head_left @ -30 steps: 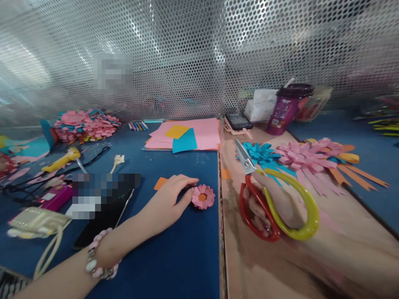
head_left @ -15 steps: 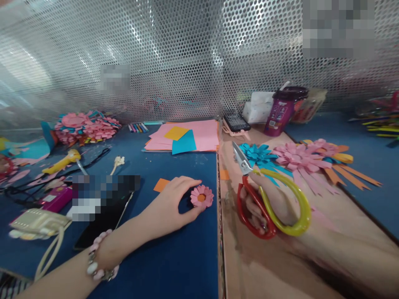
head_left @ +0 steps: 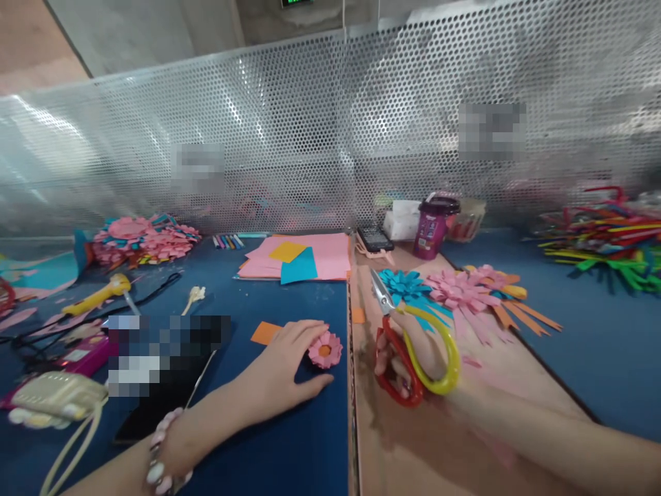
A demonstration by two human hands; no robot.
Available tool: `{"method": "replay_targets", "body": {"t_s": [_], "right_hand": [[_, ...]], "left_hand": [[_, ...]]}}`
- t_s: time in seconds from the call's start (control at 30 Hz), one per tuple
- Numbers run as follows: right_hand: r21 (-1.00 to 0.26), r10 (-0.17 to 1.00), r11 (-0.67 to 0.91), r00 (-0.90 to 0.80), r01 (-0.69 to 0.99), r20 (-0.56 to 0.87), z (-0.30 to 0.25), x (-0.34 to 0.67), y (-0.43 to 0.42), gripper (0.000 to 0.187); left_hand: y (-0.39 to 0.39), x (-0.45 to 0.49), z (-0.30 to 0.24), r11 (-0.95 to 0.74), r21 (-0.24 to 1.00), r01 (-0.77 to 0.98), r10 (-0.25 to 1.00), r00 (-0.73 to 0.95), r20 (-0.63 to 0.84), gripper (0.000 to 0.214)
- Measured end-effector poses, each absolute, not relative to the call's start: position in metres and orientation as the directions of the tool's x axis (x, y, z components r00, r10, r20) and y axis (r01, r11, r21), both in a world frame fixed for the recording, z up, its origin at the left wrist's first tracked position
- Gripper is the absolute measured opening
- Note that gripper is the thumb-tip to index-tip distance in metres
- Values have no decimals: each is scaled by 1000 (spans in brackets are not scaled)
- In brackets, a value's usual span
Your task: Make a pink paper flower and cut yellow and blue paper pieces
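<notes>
A small pink paper flower (head_left: pixel 333 342) with an orange centre lies on the blue mat. My left hand (head_left: pixel 289 362) rests around its left side; the fingertips are at its upper edge, while the thumb stands apart below it. Beside this hand, an orange paper square (head_left: pixel 265 333) is partly under the fingers. My right hand (head_left: pixel 421 344) holds scissors (head_left: pixel 443 379) with one red and one yellow handle, fingers through the loops. Their blades look closed and point up and left, over the brown board (head_left: pixel 392 441).
Pink paper sheets (head_left: pixel 330 253) are stacked at the back. Finished blue (head_left: pixel 405 284) and pink paper flowers (head_left: pixel 459 289) lie right of the scissors. A purple cup (head_left: pixel 429 231) stands behind. Left are a yellow glue gun (head_left: pixel 96 296), a dark phone-like slab (head_left: pixel 170 393) and cables.
The view has tilted up, showing more of the perforated panel. My left thumb has come away from the pink flower's lower edge. My right hand still holds the scissors.
</notes>
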State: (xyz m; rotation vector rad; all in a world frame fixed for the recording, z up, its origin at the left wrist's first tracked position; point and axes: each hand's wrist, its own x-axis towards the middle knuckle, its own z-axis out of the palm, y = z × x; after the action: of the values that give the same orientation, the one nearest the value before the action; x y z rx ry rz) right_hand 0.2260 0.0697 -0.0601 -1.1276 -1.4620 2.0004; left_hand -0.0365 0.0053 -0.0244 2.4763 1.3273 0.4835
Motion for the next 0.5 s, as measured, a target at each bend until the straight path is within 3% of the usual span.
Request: {"method": "replay_targets", "body": {"t_s": [0.07,0.33,0.5], "right_hand": [[-919,728,-391,-591,58,-348,-63,227,63,55],[-873,719,-474,-624,-118,-305,-63,226,59,43],[-874,681,-486,-639,-30,-357,-60,225,62,48]], "left_hand": [[5,-37,-25,-535,405,742,840,518,162,59],[7,-37,-27,-548,381,744,833,528,168,57],[6,-36,-24,-536,397,745,839,521,155,53]]}}
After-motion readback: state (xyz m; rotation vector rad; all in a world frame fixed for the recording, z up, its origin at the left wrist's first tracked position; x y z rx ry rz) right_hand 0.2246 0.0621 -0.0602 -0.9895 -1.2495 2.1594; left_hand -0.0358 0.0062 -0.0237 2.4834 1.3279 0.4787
